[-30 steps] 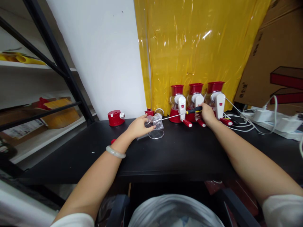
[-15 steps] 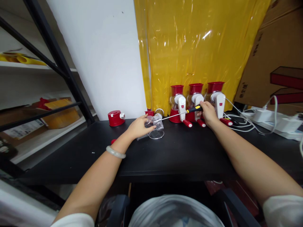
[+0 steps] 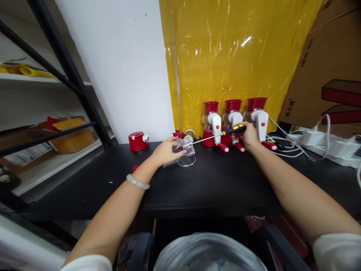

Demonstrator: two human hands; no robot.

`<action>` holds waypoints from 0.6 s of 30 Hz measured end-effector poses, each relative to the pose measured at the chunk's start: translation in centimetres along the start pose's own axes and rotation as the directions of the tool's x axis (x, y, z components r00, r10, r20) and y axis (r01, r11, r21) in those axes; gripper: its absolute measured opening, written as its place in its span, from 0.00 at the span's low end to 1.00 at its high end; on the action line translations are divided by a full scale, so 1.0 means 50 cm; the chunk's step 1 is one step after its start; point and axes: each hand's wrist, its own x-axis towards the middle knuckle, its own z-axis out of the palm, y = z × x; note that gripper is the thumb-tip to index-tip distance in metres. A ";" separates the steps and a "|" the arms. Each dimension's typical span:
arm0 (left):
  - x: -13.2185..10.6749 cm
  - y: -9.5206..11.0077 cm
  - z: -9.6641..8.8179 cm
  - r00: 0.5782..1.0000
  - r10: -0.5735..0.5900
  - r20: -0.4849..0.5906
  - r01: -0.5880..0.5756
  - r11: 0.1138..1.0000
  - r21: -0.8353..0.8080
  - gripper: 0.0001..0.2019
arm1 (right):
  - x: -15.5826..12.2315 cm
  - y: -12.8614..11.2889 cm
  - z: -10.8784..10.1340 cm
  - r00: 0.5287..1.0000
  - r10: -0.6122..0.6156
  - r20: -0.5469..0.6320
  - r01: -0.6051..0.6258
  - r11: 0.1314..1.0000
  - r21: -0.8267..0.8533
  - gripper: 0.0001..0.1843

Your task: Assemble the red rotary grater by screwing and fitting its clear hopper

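My left hand (image 3: 165, 151) is closed around a clear plastic part (image 3: 185, 149) that lies on its side on the black table (image 3: 197, 180). My right hand (image 3: 249, 137) grips the black and yellow handle of a screwdriver (image 3: 214, 136). Its thin metal shaft runs left, with the tip at the clear part. A pale bracelet sits on my left wrist.
Three red and white crank machines (image 3: 234, 120) stand in a row at the back, against a yellow plastic sheet. A red cap (image 3: 137, 140) lies at the back left. White chargers and cables (image 3: 316, 145) lie at the right. Shelving stands at the left.
My right hand has turned slightly on the screwdriver handle, which now tilts a little higher. My left hand and the clear part have stayed in place.
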 end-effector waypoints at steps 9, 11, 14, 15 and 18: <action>-0.002 0.009 -0.005 1.000 0.022 -0.012 -0.023 0.999 -0.045 0.20 | -0.006 -0.013 0.006 1.000 -0.003 0.003 0.002 0.998 0.070 0.09; -0.002 0.009 -0.005 1.000 0.026 -0.014 -0.027 0.999 -0.042 0.21 | -0.009 -0.015 0.006 1.000 0.007 0.002 -0.007 1.000 0.030 0.09; -0.001 0.006 -0.003 0.999 0.036 -0.020 -0.037 0.999 -0.037 0.21 | -0.012 -0.014 0.004 1.000 0.012 0.006 -0.012 1.000 -0.019 0.13; -0.001 0.005 -0.003 0.999 0.039 -0.021 -0.040 0.998 -0.037 0.21 | -0.012 -0.013 0.003 1.000 0.007 0.009 -0.007 0.999 -0.031 0.14; -0.001 0.005 -0.003 0.999 0.048 -0.021 -0.049 0.998 -0.041 0.21 | -0.012 -0.013 0.002 1.000 -0.001 0.001 0.001 0.999 -0.047 0.16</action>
